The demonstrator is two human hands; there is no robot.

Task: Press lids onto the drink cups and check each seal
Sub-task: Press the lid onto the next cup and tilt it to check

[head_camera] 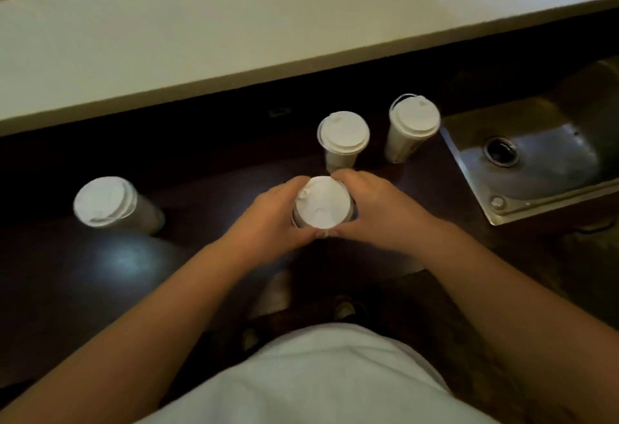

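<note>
- White shirt front (311, 376) fills the bottom of the view, both bare forearms reaching forward from it over the dark counter (100, 289).
- Left hand (274, 219) and right hand (375, 209) wrap the near cup (298, 219) from either side. Both are closed around it just under the rim, thumbs meeting at the near edge.
- Lid (323, 202) sits on top of that cup, white, with its sip bump toward the far left of the disc. Cup stands upright, long axis vertical, mouth facing up at me.
- My read: this is the press-and-seat step on the near cup. Whether the lid has snapped all round I cannot tell; motion blur smears the rim.
- To do it well: keep the cup planted on the counter, press down evenly round the lip with thumbs and fingertips, work round the circle, then tug gently to test. Squeezing the wall too hard could pop the lid or spill.
- Three other lidded cups stand upright: one far left (110, 204), well apart; one just beyond the hands (343, 137); one right of it (413, 124), near the sink (549, 169).
- Rightmost lid looks slightly skewed on its far side; I judge it worth rechecking.
</note>
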